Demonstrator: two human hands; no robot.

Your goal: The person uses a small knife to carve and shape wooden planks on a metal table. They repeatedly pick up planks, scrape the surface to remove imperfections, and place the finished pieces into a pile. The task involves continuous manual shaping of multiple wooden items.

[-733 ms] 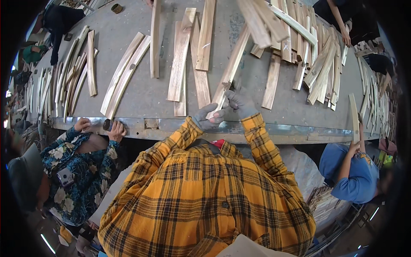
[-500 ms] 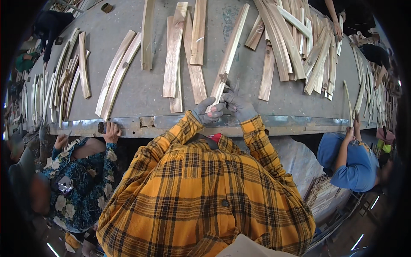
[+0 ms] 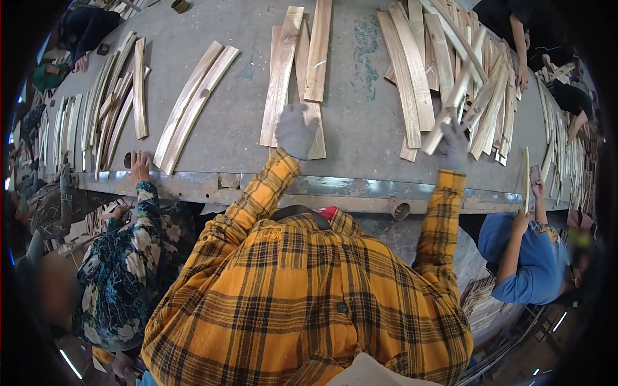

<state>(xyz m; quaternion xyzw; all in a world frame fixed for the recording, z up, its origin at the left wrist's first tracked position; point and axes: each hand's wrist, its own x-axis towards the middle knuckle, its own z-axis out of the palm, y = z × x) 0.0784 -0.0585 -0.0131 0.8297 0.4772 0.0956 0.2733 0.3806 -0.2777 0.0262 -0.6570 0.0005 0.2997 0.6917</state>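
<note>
My right hand (image 3: 452,147), in a grey glove, is closed on a wooden strip (image 3: 461,89) near its close end. This strip slants away over the right-hand pile of wooden strips (image 3: 494,106). My left hand (image 3: 297,134), gloved too, rests over the close ends of a few flat wooden strips (image 3: 280,80) in the middle of the table. Its fingers look stretched forward but are somewhat blurred. Just right of them lies another strip (image 3: 318,55), beyond the hand.
Two curved strips (image 3: 193,106) lie left of the middle, with a stack (image 3: 116,96) farther left. The grey table (image 3: 360,128) has a metal front edge (image 3: 335,186). A co-worker's hand (image 3: 139,168) touches the table at left; a person in blue (image 3: 531,257) holds a strip at right.
My right hand has swung right with the strip, over to the pile. My left hand has let go of it and moved forward and left onto other strips. The view has shifted slightly.
</note>
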